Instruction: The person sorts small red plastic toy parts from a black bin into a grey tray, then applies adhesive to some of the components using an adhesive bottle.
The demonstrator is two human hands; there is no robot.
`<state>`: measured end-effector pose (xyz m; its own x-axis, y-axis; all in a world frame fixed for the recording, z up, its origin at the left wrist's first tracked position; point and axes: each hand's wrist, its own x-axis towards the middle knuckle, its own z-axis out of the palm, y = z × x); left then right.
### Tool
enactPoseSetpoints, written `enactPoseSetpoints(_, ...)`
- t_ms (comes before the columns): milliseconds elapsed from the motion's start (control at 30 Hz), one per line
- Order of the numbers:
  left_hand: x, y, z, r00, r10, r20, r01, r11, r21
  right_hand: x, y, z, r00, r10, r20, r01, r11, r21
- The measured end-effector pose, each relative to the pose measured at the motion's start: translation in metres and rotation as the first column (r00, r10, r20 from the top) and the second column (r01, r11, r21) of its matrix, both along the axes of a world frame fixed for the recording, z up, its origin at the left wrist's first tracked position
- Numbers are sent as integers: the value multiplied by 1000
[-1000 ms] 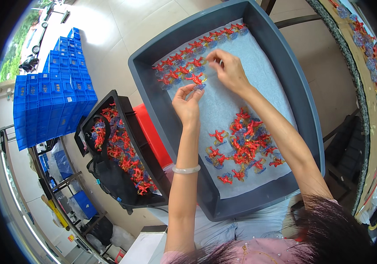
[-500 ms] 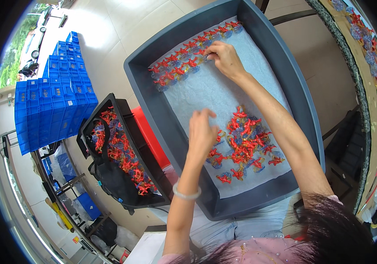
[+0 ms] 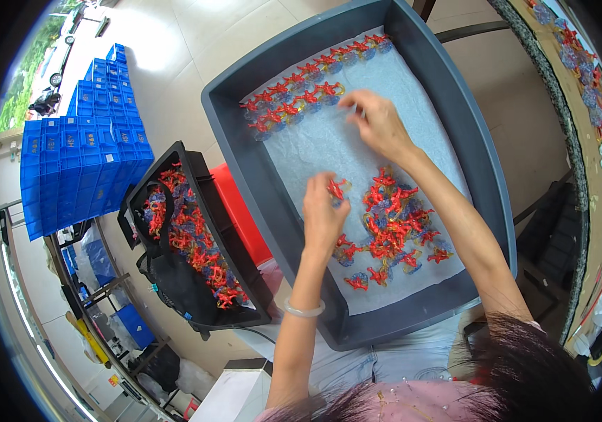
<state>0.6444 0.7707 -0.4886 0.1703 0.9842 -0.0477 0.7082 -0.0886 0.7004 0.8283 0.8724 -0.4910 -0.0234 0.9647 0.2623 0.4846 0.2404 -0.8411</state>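
A large grey tray lined with white paper lies before me. Small red figures on clear blue and yellow bases stand in rows along its far side. A loose pile of the same figures sits in the near half. Between the thumb and fingers of my left hand, left of the pile, is one red figure. My right hand hovers just right of the shorter row's end, its fingers bent and apart, with nothing visible in them.
Left of the tray, a black crate holds many more red and blue figures, with a black bag over it. Stacked blue crates rise further left. A cardboard-covered surface with more figures runs along the right.
My right hand has drawn back from the shorter row, leaving a red figure at its end. My left hand now shows a red figure in its fingers, close to where it was before.
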Motion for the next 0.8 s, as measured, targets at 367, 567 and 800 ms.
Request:
enactPoseSetpoints(367,15,49,-1,906,137,400,-7,951,-309,2,-48,-7,965,260,29,-261,963,70)
enactPoseSetpoints(567,15,3,38,993,54,-101,-67,990,-128,34,10,-24,988,-134,-71,141,985,103)
enactPoseSetpoints(800,-3,-91,37,865,-261,-429,31,880,-474,19,49,-49,960,-236,-149,250,965,85)
